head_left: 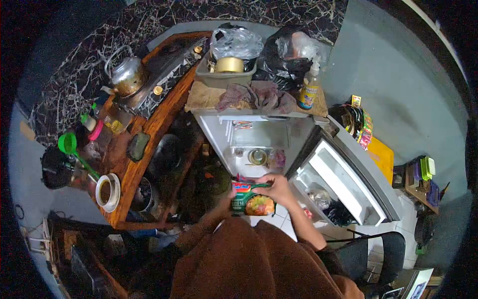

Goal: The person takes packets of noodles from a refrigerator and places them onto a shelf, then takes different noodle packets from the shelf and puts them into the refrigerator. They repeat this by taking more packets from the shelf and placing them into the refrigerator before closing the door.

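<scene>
A green instant noodle packet [253, 203] with a picture of a noodle dish is held upright in front of my body. My right hand [277, 188] grips its top right part, thumb across the front. At the packet's left edge is my left hand [228, 200], closed on it, with its fingers partly hidden behind. Just beyond stands a small fridge with its door [343, 174] swung open to the right. Inside the fridge a glass jar or bowl [257, 157] sits on a shelf.
On the fridge top are a grey basin [226, 78], a purple cloth [259, 95], plastic bags [284, 55] and a spray bottle [309, 87]. To the left, a wooden counter [164, 112] bears a kettle [128, 75], a stove and a cup [107, 192]. A chair [393, 254] stands at right.
</scene>
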The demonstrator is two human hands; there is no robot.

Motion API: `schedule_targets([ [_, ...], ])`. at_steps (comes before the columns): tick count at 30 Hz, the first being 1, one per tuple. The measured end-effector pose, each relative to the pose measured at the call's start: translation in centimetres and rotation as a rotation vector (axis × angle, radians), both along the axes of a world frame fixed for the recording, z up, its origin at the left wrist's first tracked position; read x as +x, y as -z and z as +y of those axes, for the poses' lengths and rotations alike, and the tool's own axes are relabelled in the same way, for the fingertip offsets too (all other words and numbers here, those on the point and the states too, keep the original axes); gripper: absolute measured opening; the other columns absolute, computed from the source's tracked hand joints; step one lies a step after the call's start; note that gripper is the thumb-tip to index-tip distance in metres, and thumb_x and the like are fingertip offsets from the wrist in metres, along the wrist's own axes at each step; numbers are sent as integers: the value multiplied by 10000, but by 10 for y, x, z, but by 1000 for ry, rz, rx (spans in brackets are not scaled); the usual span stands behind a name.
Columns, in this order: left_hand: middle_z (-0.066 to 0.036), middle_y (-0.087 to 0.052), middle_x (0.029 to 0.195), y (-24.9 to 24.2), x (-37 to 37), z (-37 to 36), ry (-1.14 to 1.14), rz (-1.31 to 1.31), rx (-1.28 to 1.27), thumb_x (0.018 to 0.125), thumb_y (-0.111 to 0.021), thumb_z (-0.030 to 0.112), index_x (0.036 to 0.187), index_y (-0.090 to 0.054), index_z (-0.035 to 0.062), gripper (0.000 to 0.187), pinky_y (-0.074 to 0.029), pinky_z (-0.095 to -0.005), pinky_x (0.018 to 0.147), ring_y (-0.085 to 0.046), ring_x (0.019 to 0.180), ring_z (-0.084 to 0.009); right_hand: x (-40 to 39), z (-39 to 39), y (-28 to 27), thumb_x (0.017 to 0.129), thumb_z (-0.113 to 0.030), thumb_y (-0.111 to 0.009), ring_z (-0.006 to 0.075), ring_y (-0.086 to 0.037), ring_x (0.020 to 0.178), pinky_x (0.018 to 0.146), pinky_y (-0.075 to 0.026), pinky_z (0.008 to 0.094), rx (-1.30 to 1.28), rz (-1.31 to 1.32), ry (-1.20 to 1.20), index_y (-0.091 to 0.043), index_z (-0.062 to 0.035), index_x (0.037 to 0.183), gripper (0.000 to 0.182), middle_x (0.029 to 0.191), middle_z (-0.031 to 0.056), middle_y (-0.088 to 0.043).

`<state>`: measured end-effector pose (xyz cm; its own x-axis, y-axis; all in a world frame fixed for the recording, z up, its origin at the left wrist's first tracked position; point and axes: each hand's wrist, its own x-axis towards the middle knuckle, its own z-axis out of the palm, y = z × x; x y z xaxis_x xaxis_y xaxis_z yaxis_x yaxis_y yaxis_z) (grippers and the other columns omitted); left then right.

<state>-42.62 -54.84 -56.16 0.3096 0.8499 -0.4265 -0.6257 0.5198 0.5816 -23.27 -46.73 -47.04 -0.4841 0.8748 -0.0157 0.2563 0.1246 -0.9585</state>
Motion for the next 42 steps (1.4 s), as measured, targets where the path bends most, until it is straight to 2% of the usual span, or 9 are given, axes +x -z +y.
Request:
schedule_targets([
  [3,-108,-536,1070,-22,6,-2,178,599,-316,785,-548,448,1212,-382,51,606,-457,-358,821,-551,956,-212,-6,-2,40,603,-214,-774,146,-570,768,731,-439,266,-50,-103,159,-620,-8,850,356,865,82,-619],
  [6,-82,-525,1090,50,2,-7,234,684,470,771,-603,380,1216,-387,81,578,-459,-363,799,-542,962,-193,-2,-4,99,625,-262,-758,260,-428,1079,845,-394,365,39,-80,362,-355,-41,1206,740,1140,193,-459],
  [10,-57,-529,1079,186,0,42,-20,92,8,774,-620,309,1191,-424,105,503,-451,-339,815,-538,956,-166,5,20,178,662,-290,-728,252,-440,1098,910,-374,366,-801,246,106,-91,-58,1321,946,1139,157,-470],
  [12,-73,-517,1103,218,-3,88,0,17,-224,788,-607,294,1203,-414,104,496,-432,-334,862,-515,1009,-169,1,48,230,675,-275,-705,235,-479,1028,849,-413,354,-797,278,184,-167,-35,1304,862,1129,161,-474],
  [13,-67,-494,1137,231,-8,114,1,496,458,804,-583,310,1219,-400,89,505,-398,-323,889,-479,1048,-156,-4,65,259,687,-259,-682,218,-518,959,788,-451,343,-765,331,255,-243,-12,1287,783,1120,164,-477],
  [16,-86,-473,1165,262,-2,213,192,254,59,857,-466,396,1199,-424,29,504,-348,-318,928,-456,1071,-158,0,146,386,718,-293,-621,145,-550,770,661,-454,277,-863,405,285,-543,-84,1021,376,891,50,-582],
  [18,-104,-457,1181,264,-5,263,50,616,511,885,-426,285,1211,-404,29,415,-359,-323,931,-455,1061,-169,-3,201,391,726,-328,-602,138,-548,770,667,-453,282,-916,429,239,-533,-81,1022,392,883,45,-578],
  [27,-68,-490,999,380,17,395,-212,308,-45,763,-555,399,1042,-479,69,438,-406,-317,775,-466,801,-195,-23,326,474,797,-306,-548,236,-501,939,813,-423,359,-655,549,406,-405,-26,1176,493,1078,120,-485],
  [42,-205,-377,1187,427,18,417,-351,985,655,679,-665,144,1263,-222,-30,753,-402,-346,838,-472,993,-269,-88,479,485,846,-402,-442,260,-458,1043,888,-360,384,-306,449,460,-379,-77,1237,512,1202,127,-419],
])
